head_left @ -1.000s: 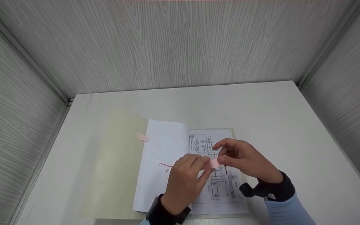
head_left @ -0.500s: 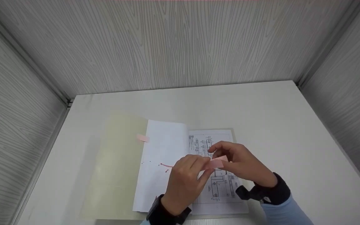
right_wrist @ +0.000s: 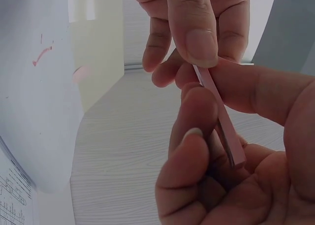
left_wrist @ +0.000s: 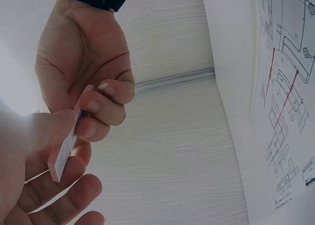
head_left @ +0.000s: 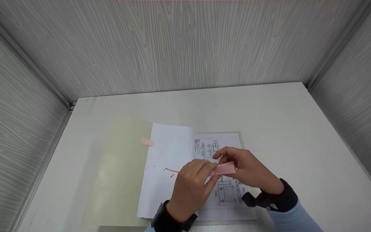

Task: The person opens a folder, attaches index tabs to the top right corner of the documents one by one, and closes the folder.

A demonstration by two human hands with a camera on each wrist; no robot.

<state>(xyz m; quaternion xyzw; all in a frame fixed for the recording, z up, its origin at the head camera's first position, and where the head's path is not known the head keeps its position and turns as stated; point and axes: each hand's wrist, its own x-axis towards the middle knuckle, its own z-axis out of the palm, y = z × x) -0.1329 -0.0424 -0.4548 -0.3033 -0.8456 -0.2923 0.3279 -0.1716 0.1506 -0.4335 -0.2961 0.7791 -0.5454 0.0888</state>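
Note:
A small pink sticky-note pad [head_left: 226, 168] is held above the open booklet [head_left: 166, 148]. My left hand [head_left: 193, 183] pinches its left end between thumb and fingers. At the other end is my right hand [head_left: 248, 167], fingers curled behind the pad. In the right wrist view, the right thumb and bent fingers close on either side of the pad [right_wrist: 226, 126], seen edge-on, while the left thumb [right_wrist: 202, 45] presses its upper end. Printed lines show on one face of the pad [left_wrist: 64, 153] in the left wrist view.
The booklet's right page [head_left: 224, 209] carries black technical drawings. Its turned-over white page has red marks, and a pink sticky tab [head_left: 147, 142] sticks out over the pale yellow cover [head_left: 114, 180]. The white tabletop [head_left: 285, 116] is bounded by grey wood-grain panels [head_left: 185, 48].
The right hand has shifted slightly down and left. Its thumb has moved off the pad's front, and more of the pink surface shows. A pink flap raised half a second ago no longer stands apart.

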